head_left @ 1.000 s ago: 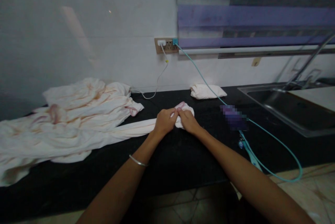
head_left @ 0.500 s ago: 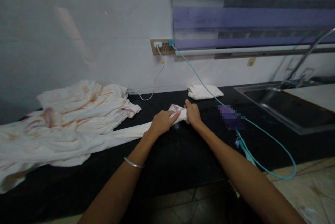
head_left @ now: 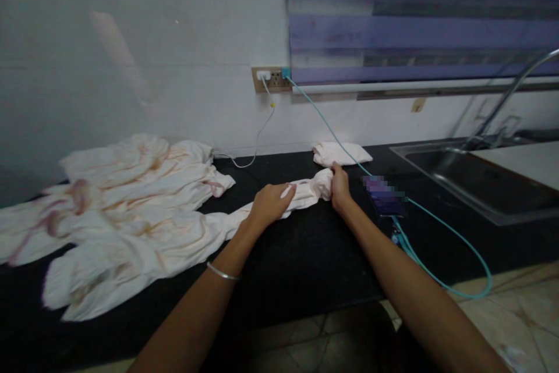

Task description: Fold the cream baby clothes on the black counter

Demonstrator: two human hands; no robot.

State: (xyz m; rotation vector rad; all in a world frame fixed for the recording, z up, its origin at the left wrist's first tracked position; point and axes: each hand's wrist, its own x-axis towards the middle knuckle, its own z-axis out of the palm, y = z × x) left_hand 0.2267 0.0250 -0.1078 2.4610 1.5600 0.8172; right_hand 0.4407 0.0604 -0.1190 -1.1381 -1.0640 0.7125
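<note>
A long white cloth [head_left: 174, 239] with faint brown stains runs from the left of the counter to my hands, narrowing into a gathered band. My left hand [head_left: 271, 203], with a silver bangle on its wrist, is closed around this band. At the band's right end the fabric is bunched into a small roll, and my right hand [head_left: 340, 188] grips it. Behind on the left lies a crumpled heap of white fabric [head_left: 144, 169] with brown and purple streaks. I cannot tell where the heap and the long cloth part.
A folded white bundle [head_left: 340, 153] sits against the wall. To the right, a phone [head_left: 386, 198] lies on the black counter [head_left: 297, 268], with a turquoise cable [head_left: 463, 230] looping past the front edge. Farther right are a steel sink [head_left: 493, 187] and a tap [head_left: 510, 93].
My right hand has moved right, away from the left, and more gathered cloth shows between them. The cloth's far left end has been drawn right and lies crumpled on the counter.
</note>
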